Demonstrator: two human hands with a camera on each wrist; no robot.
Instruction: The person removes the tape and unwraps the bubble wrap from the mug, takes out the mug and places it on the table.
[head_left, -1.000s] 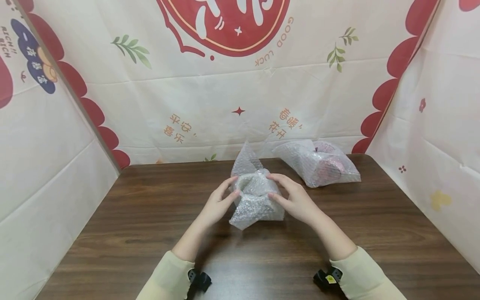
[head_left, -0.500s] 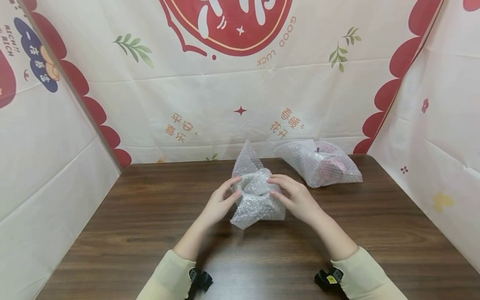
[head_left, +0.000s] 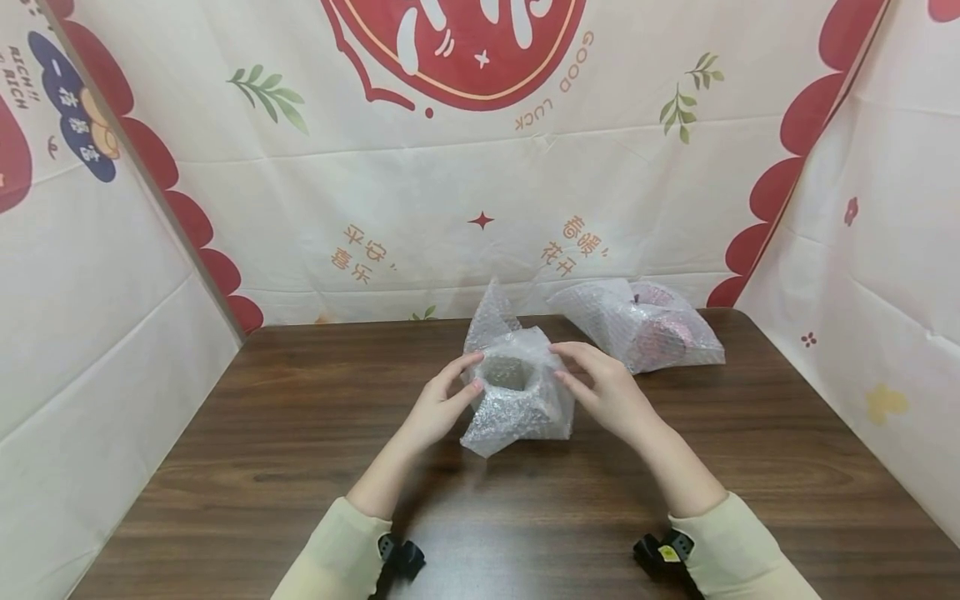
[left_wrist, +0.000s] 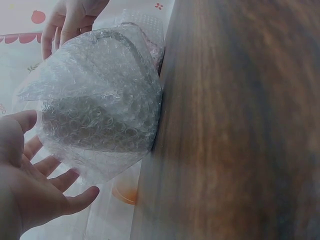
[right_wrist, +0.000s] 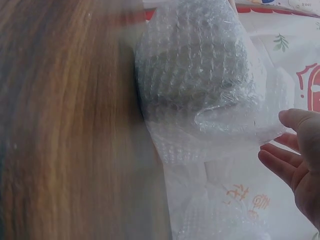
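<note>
A bundle of clear bubble wrap (head_left: 517, 412) stands on the table between the two hands. Around a pale, cup-like shape inside, the wrap opens at the top into a dark hollow; the wrapped thing's kind is hard to make out. On the bundle's left side, the left hand (head_left: 435, 408) touches the wrap near the rim with thumb and fingertips. Its fingers look spread and loose in the left wrist view (left_wrist: 37, 187). At the right, the right hand (head_left: 607, 396) holds the upper edge of the wrap between thumb and fingers; in the right wrist view its fingertips partly pass behind the film.
A second bubble-wrapped bundle (head_left: 660, 333), pinkish inside, lies at the back right of the brown wooden table (head_left: 315, 383). A printed cloth backdrop (head_left: 420, 192) rises behind the table's back edge, with white cloth walls at both sides.
The right hand has moved slightly to the right and up. The wrap that was folded over the top has spread outward, and the hollow inside shows. The left hand stays in place.
</note>
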